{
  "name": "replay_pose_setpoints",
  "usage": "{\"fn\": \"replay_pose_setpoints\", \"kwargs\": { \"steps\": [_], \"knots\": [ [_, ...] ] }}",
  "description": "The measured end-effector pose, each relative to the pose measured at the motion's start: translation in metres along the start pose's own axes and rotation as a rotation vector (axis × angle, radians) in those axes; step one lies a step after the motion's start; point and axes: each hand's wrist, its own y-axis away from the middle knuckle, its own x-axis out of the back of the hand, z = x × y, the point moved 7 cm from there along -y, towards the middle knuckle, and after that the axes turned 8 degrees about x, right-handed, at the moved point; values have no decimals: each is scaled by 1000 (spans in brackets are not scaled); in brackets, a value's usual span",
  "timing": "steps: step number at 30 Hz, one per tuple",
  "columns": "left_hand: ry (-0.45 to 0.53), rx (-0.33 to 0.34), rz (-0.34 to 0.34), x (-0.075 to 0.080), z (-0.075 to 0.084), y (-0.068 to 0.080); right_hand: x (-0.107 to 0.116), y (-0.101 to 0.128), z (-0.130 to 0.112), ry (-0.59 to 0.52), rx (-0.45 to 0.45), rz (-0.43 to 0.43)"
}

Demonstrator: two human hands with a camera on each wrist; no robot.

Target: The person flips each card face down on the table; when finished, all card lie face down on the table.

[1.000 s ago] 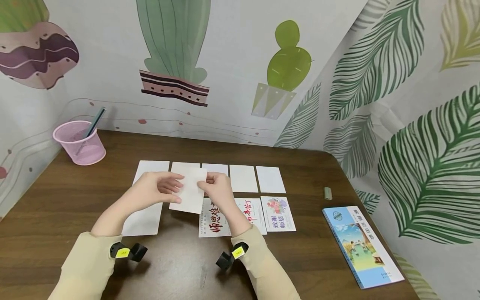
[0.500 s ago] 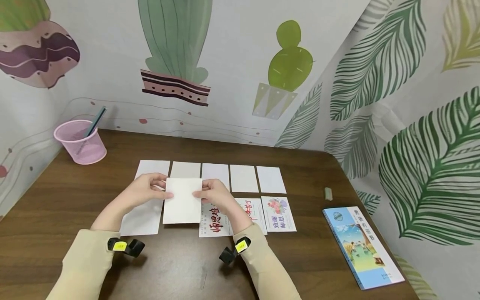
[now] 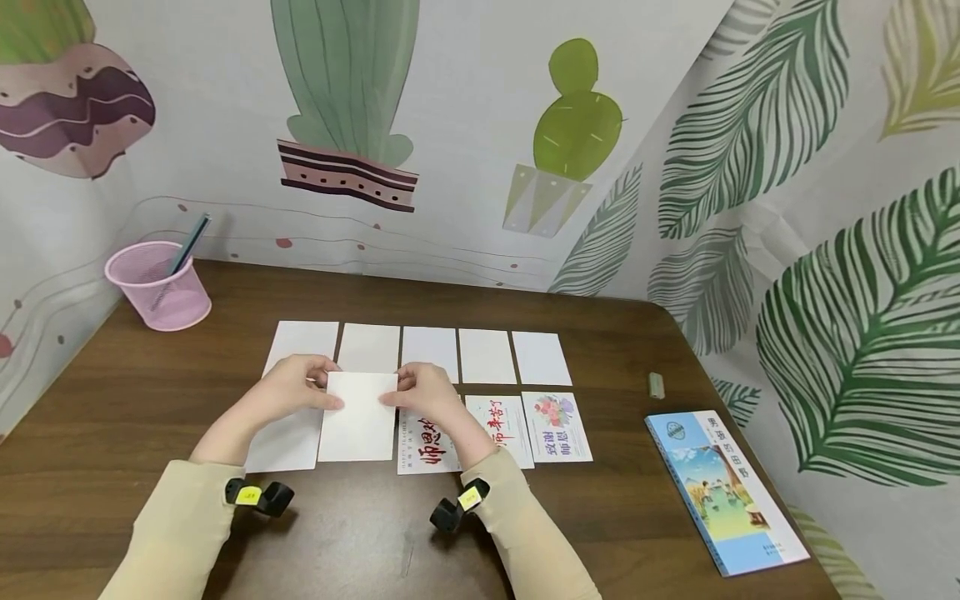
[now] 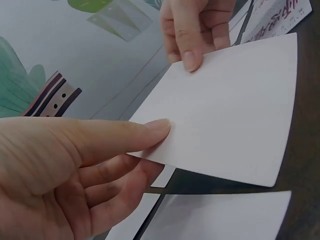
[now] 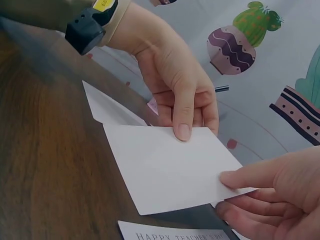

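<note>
A blank white card (image 3: 358, 421) is held between both hands just over the table, in the front row of cards. My left hand (image 3: 296, 389) pinches its far left corner, thumb on top and fingers beneath. At the far right corner my right hand (image 3: 427, 393) pinches it the same way. To its right lies a printed card (image 3: 423, 446) with red characters, partly covered by the right hand. Left of it lies another white card (image 3: 285, 442), which the left hand partly hides. The left wrist view shows the held card (image 4: 225, 110) slightly bowed.
Behind is a row of blank white cards (image 3: 487, 357). Two more printed cards, one with flowers (image 3: 557, 427), lie at the right of the front row. A book (image 3: 723, 492) and a small eraser (image 3: 656, 386) lie farther right. A pink mesh cup (image 3: 168, 292) holding pens stands back left.
The white card has come down and toward the front row, turning flatter. My left hand, at first apart from its left edge, now pinches it too.
</note>
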Motion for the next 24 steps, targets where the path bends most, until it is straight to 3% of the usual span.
{"fn": "replay_pose_setpoints", "kwargs": {
  "steps": [5,13,24],
  "knots": [
    [-32,25,9,-3,-1,0,5,0,1,24,-9,65],
    [-42,65,-2,-8,-1,3,1,0,6,88,-20,95],
    [-94,105,-1,-10,-7,0,-5,1,2,218,-8,71]
  ]
}}
